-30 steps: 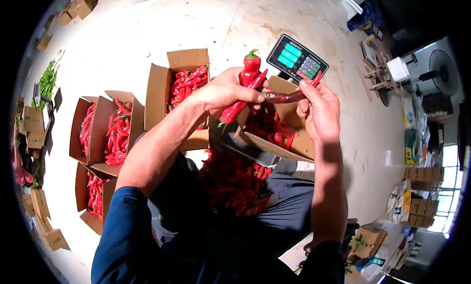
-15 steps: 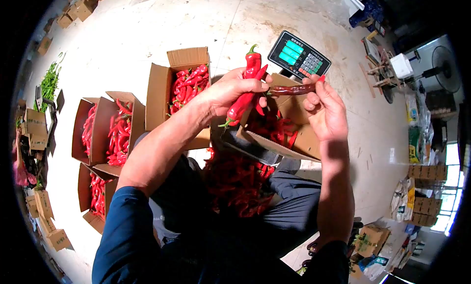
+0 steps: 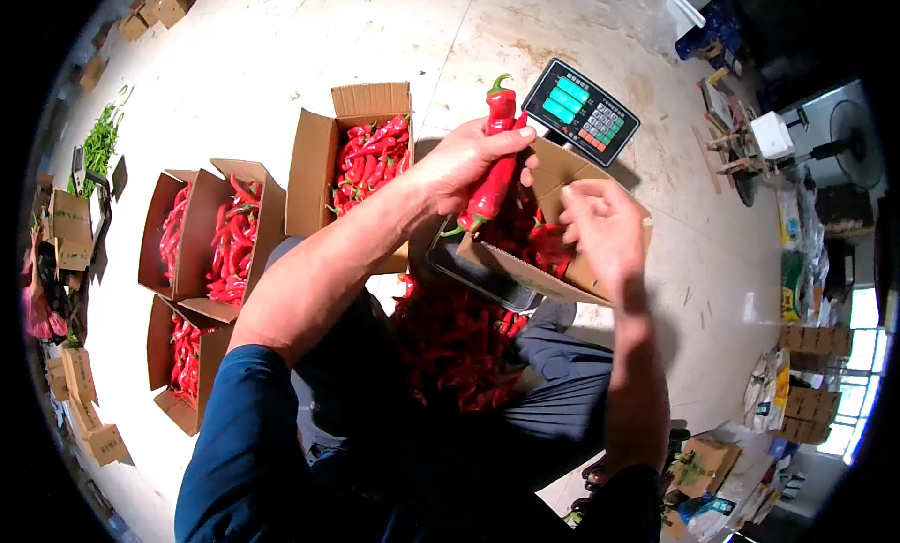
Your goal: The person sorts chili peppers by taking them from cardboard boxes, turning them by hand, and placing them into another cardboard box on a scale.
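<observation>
The left hand's fingers (image 3: 523,147) clench long, glossy red peppers with green stems (image 3: 487,201); the right hand (image 3: 607,229) has loosely bent fingers with nothing visible in them. Just below both hands is an open brown cardboard box (image 3: 553,165) holding more peppers; beyond the fingertips stands a black scale display (image 3: 581,112). The step seems to be handling peppers over the box; setting them down would call for loosening the left grasp.

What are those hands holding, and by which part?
The left hand grips a bunch of red peppers around its middle; the right hand shows nothing held.
</observation>
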Tool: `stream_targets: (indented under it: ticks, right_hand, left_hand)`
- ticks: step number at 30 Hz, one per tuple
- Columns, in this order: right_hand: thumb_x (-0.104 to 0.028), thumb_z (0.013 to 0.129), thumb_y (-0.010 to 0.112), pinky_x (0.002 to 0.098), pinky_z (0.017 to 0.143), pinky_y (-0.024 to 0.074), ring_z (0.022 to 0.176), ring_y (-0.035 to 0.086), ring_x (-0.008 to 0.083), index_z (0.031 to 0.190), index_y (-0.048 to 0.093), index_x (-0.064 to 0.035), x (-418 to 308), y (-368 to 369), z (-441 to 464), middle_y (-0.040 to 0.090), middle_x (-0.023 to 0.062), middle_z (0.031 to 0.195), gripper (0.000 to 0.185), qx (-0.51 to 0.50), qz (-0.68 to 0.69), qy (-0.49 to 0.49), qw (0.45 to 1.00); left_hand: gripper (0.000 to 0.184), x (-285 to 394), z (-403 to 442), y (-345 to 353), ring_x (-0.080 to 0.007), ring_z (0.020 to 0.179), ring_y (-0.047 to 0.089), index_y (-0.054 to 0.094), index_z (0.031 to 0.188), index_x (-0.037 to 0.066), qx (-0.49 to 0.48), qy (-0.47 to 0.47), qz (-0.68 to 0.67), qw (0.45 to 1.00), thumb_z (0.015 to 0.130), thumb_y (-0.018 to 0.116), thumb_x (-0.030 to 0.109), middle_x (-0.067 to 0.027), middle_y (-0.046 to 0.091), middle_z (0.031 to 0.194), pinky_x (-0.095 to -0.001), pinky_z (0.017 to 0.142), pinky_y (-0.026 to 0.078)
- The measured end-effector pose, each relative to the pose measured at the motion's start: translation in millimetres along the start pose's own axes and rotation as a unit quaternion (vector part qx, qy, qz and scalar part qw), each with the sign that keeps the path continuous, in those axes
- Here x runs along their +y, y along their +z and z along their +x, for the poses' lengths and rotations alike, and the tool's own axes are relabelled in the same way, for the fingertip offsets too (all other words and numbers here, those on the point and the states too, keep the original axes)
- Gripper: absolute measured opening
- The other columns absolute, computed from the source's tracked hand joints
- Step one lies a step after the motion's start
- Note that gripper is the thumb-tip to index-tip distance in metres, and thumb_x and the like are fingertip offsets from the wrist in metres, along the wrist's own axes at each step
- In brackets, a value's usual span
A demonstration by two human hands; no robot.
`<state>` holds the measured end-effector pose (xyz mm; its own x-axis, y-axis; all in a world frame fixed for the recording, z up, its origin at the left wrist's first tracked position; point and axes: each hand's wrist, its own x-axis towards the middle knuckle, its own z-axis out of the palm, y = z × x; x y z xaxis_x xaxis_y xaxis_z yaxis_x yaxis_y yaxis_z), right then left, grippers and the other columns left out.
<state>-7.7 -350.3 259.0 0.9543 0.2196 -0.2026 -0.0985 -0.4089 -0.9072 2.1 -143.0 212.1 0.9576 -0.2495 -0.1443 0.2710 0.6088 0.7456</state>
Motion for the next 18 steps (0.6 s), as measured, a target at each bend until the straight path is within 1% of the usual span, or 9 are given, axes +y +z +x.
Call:
stream_targets:
  ticks: [2, 4, 6, 8, 9, 12, 13, 14, 18]
  right_hand:
    - [-0.021, 0.092, 0.07, 0.0227, 0.056, 0.0466, 0.062, 0.058, 0.0091, 0.109, 0.056, -0.0004, -6.7, 23.1, -15.1, 0.064, 0.0059, 0.078, 0.03, -0.02, 0.033, -0.053, 0.998]
    - [-0.018, 0.088, 0.074, 0.0217, 0.056, 0.0475, 0.066, 0.059, 0.0098, 0.112, 0.051, 0.0025, 10.9, 42.7, -10.8, 0.065, 0.0074, 0.085, 0.039, -0.053, 0.106, -0.111, 0.987]
    - [-0.014, 0.088, 0.072, 0.0216, 0.057, 0.0481, 0.07, 0.061, 0.0111, 0.115, 0.049, 0.0045, 19.9, 53.4, -3.5, 0.065, 0.0093, 0.089, 0.04, -0.053, 0.097, -0.162, 0.981]
    - [-0.012, 0.086, 0.074, 0.0224, 0.059, 0.0485, 0.073, 0.062, 0.0119, 0.114, 0.051, 0.0053, 11.9, 45.7, -0.3, 0.066, 0.01, 0.089, 0.039, -0.079, 0.123, -0.066, 0.987]
    - [-0.01, 0.085, 0.074, 0.0228, 0.06, 0.0487, 0.074, 0.063, 0.0122, 0.113, 0.053, 0.0058, 8.7, 41.0, 0.5, 0.066, 0.0104, 0.089, 0.039, -0.094, 0.135, -0.018, 0.986]
    - [-0.011, 0.093, 0.061, 0.0247, 0.061, 0.0476, 0.073, 0.064, 0.0143, 0.111, 0.057, 0.0034, 11.1, 25.8, 3.9, 0.068, 0.0115, 0.091, 0.023, -0.139, 0.302, 0.031, 0.943]
    - [-0.014, 0.096, 0.052, 0.0266, 0.062, 0.0473, 0.073, 0.064, 0.016, 0.108, 0.059, 0.0026, 9.8, 21.2, 3.8, 0.068, 0.012, 0.092, 0.021, -0.154, 0.323, 0.034, 0.933]
    - [-0.014, 0.096, 0.05, 0.0268, 0.062, 0.0469, 0.072, 0.064, 0.0163, 0.109, 0.059, 0.0026, 10.2, 16.9, 4.7, 0.068, 0.0121, 0.091, 0.022, -0.162, 0.332, 0.032, 0.929]
    - [-0.015, 0.096, 0.045, 0.0284, 0.062, 0.0451, 0.071, 0.061, 0.0175, 0.11, 0.058, 0.0031, 12.3, 7.4, 5.1, 0.067, 0.0124, 0.089, 0.026, -0.173, 0.359, 0.025, 0.917]
  left_hand:
    - [0.024, -2.9, -0.9, 7.5, -0.0111, 0.071, 0.063, 0.059, 0.101, 0.006, 0.015, 0.019, 0.04, 0.999, 0.094, 0.067, 0.027, -0.0025, 0.065, 0.084, -0.0272, 0.066, 0.053]
    - [0.024, -7.2, -0.6, 15.7, -0.0086, 0.069, 0.058, 0.059, 0.1, 0.007, 0.042, 0.067, 0.106, 0.991, 0.093, 0.07, 0.027, 0.0, 0.061, 0.081, -0.0266, 0.062, 0.049]
    - [0.025, -11.1, -2.2, 25.7, -0.0074, 0.068, 0.053, 0.058, 0.097, 0.008, 0.075, 0.098, 0.106, 0.987, 0.091, 0.072, 0.028, 0.0016, 0.057, 0.079, -0.0261, 0.059, 0.046]
    - [0.025, -13.7, -1.1, 28.2, -0.0077, 0.068, 0.053, 0.058, 0.096, 0.009, 0.104, 0.125, 0.091, 0.983, 0.09, 0.073, 0.028, 0.0013, 0.056, 0.078, -0.0259, 0.059, 0.046]
    - [0.027, -10.2, -2.1, 24.1, -0.0086, 0.068, 0.054, 0.056, 0.095, 0.009, 0.078, 0.091, 0.084, 0.989, 0.091, 0.072, 0.03, 0.0, 0.057, 0.08, -0.0267, 0.06, 0.047]
    - [0.037, -6.5, 4.4, 13.0, -0.0127, 0.073, 0.061, 0.059, 0.111, 0.007, 0.04, 0.028, -0.002, 0.999, 0.093, 0.067, 0.038, -0.006, 0.063, 0.091, -0.0287, 0.062, 0.05]
    - [0.039, -4.0, 5.9, 6.5, -0.0144, 0.078, 0.063, 0.059, 0.118, 0.007, 0.01, 0.014, -0.013, 1.0, 0.093, 0.065, 0.036, -0.0077, 0.066, 0.096, -0.0274, 0.062, 0.05]
    - [0.038, -1.5, 6.4, 0.4, -0.015, 0.083, 0.064, 0.058, 0.12, 0.005, -0.055, 0.026, -0.039, 0.997, 0.092, 0.064, 0.029, -0.0089, 0.067, 0.102, -0.0247, 0.061, 0.049]
    - [0.042, 3.8, -0.1, 5.1, -0.0137, 0.082, 0.063, 0.057, 0.124, 0.0, -0.085, 0.064, 0.001, 0.994, 0.09, 0.064, 0.024, -0.0112, 0.067, 0.109, -0.0218, 0.059, 0.047]
